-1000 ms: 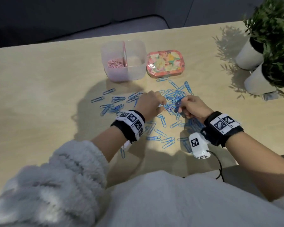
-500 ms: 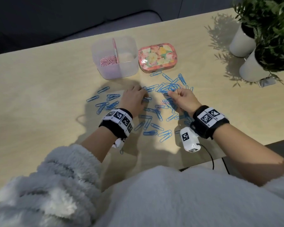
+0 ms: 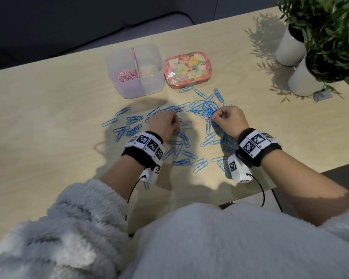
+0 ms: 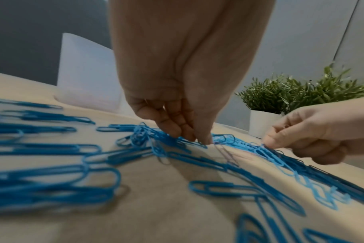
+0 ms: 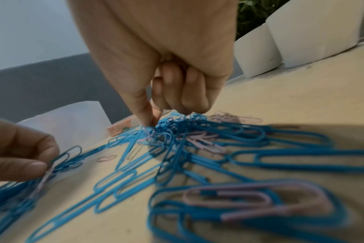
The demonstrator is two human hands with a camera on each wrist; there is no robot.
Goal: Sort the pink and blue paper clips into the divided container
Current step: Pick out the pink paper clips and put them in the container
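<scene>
1. Two hands work the pile. The left hand has its fingers curled down and, in the right wrist view, pinches a pink clip between thumb and fingertip, low against the counter.
2. The right hand is likewise curled, with thumb and forefinger nipping a second pink clip that sits tangled among the blue ones. Whether it is free of them I cannot tell.
3. A second ago the hands sat nearly touching over the middle of the pile. They have since drawn apart, each to its own clip, so two pink ones look set to go at once.
4. Blue paper clips lie scattered around and between the hands, thickest at the right hand, reaching toward the counter's near edge.
5. Beyond them, toward the far edge, stands the divided container. Its left compartment holds pink paper clips, and the right one looks empty, so by my judgement the blue sorting has not begun.
6. A floral tin sits just beside the container, and potted plants stand at the far right corner.
</scene>
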